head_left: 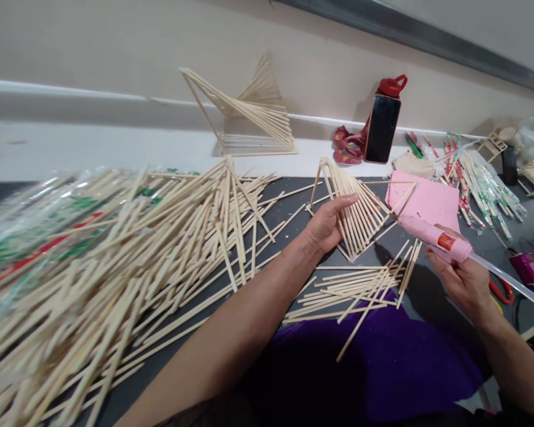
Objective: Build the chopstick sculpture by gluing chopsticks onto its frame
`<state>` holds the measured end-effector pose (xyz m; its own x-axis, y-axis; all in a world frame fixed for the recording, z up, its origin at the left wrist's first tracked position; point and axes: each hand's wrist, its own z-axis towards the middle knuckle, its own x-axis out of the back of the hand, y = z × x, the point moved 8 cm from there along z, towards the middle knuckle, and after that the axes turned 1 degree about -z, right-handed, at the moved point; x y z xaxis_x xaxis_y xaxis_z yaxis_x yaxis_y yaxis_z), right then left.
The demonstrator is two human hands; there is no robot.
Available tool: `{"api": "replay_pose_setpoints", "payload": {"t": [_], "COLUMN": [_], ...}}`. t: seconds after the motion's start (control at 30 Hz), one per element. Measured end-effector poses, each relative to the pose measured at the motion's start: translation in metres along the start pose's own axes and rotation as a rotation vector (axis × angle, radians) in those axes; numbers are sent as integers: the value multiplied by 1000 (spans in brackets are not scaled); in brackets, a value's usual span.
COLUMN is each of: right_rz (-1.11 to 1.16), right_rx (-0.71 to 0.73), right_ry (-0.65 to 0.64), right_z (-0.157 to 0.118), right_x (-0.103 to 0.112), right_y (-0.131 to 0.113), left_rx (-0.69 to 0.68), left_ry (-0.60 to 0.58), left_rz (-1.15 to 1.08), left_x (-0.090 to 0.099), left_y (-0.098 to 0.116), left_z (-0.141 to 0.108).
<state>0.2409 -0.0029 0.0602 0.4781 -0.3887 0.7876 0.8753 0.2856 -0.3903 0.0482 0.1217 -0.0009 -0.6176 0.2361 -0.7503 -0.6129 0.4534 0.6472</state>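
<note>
My left hand (330,224) is closed on a small twisted frame of thin wooden sticks (355,207), thumb on top, the other fingers partly hidden behind the sticks. In my right hand (460,276) is a pink hot glue gun (436,238), with a clear glue stick (511,281) coming out of its back end. The gun's nozzle is at the right corner of the frame; whether it touches is hard to tell. Below the frame lie loose sticks (360,287) on the dark table and partly over purple cloth (382,350).
A big heap of sticks (129,267) with plastic wrappers (35,225) covers the left. A finished-looking stick structure (249,115) stands at the back, near a phone (382,128) leaning on a red-capped bottle (391,87). Pink paper (431,198) and wrapped chopsticks (489,184) lie right.
</note>
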Motion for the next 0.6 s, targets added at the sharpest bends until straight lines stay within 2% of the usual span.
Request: {"api": "replay_pose_setpoints", "payload": {"t": [0.4, 0.6], "right_rz": [-69, -48], "right_rx": [127, 98], "right_ry": [13, 2], "right_z": [4, 2], "right_x": [9, 6], "right_y": [-22, -16], "left_rx": [9, 12], "left_ry": [16, 7], "left_rz": [3, -5], "left_x": [1, 1], "left_y": [-1, -1], "left_z": [0, 1]}}
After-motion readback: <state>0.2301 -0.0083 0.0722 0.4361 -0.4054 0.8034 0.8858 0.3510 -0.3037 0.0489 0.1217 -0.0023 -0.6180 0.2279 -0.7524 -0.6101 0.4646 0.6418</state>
